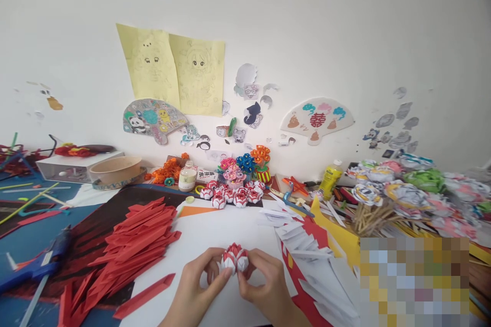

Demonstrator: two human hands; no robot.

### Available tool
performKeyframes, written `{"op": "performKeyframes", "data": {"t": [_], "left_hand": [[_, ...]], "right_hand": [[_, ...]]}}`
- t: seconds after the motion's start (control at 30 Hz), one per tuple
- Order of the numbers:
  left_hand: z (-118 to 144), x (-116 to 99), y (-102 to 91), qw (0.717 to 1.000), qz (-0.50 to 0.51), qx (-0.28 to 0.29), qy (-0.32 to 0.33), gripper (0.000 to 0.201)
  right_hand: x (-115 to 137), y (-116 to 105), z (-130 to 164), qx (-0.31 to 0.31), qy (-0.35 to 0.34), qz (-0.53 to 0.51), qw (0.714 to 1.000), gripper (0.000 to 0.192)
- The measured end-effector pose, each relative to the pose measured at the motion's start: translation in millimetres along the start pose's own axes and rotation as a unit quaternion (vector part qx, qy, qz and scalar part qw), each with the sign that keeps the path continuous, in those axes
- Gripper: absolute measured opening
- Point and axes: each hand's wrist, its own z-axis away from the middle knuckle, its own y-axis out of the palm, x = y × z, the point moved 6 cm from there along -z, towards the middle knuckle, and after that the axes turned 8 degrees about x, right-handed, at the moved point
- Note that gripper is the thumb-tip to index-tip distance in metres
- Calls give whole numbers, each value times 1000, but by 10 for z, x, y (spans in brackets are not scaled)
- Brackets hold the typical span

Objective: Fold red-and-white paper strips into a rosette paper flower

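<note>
Both hands are pinching one small red-and-white folded paper lotus flower (235, 258) low at the centre of the white surface (215, 230): left hand (195, 286) and right hand (264, 286) each have fingertips pressed on its petals. Looks nearly shaped. A row of finished paper lotuses (233, 195) sits behind, and a big pile of red folded paper strips (141, 235) remains unused.

Two bare hands, left hand (192, 286), right hand (268, 286), no sleeves, rings or gloves visible

Free: white tabletop (226, 230) between the hands and lotus row (232, 195).
Left: red strip pile (141, 237).
Right: white strip pile (307, 245).
</note>
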Motion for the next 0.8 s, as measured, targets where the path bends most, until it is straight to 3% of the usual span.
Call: {"op": "performKeyframes", "data": {"t": [0.43,0.5,0.63,0.8], "left_hand": [[12,-25,-5,1000,-14,0,23,32],[11,-28,-29,1000,-7,-4,21,32],[9,-24,-85,999,6,-17,29,36],[-5,-47,-98,997,12,-15,71,38]], "right_hand": [[18,-43,4,-23,-5,-18,1000,19],[3,-55,-31,3,25,-45,999,20],[-46,-62,-73,58,70,-153,984,45],[-126,-41,-42,57,98,-227,967,50]]}}
